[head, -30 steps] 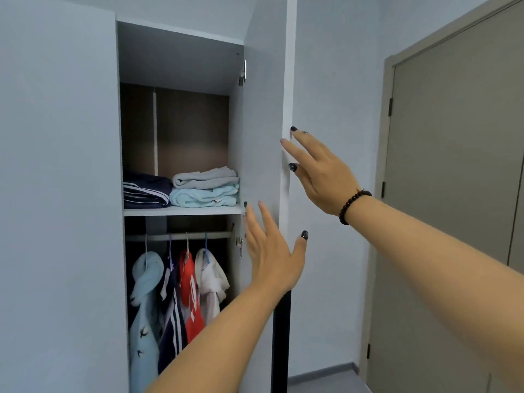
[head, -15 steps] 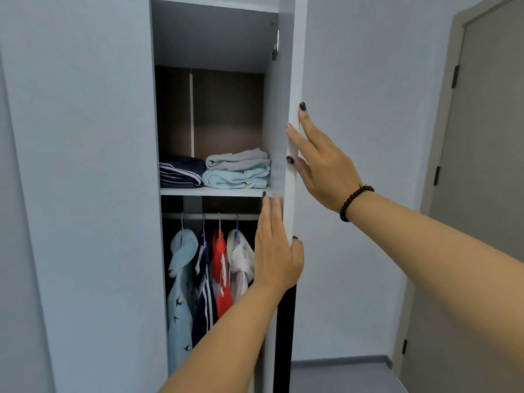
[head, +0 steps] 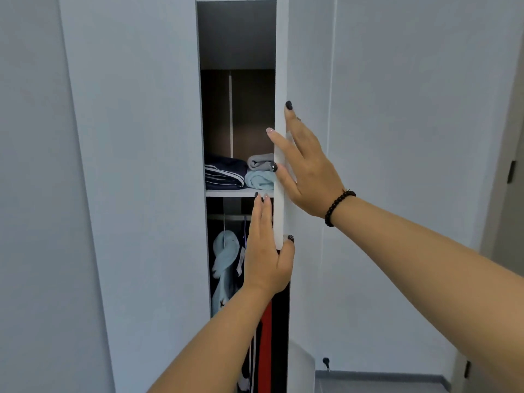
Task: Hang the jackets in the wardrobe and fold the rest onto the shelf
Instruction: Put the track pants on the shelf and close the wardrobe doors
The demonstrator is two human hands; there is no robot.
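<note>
The wardrobe door (head: 306,66) stands partly open, leaving a narrow gap. My left hand (head: 266,259) holds its edge, straight fingers on the inner side and thumb round the outer side. My right hand (head: 309,171) presses on the outer face with spread, straight fingers, the index finger and thumb reaching past the edge. On the shelf (head: 226,193) lie a folded navy striped garment (head: 224,173), a grey one (head: 259,160) and a light blue one (head: 259,180). Below the rail (head: 226,217) hang a light blue jacket (head: 225,259) and a red one (head: 265,336), partly hidden by my left arm.
The wardrobe's left door (head: 136,165) is closed. A plain wall lies to the right, with a room door (head: 510,194) at the far right edge. A small door stop (head: 326,361) sits low on the wall above the grey floor.
The wardrobe door has swung towards closed, so the gap is much narrower. My left hand now has its thumb round the door edge, and my right hand has settled flat on the door face.
</note>
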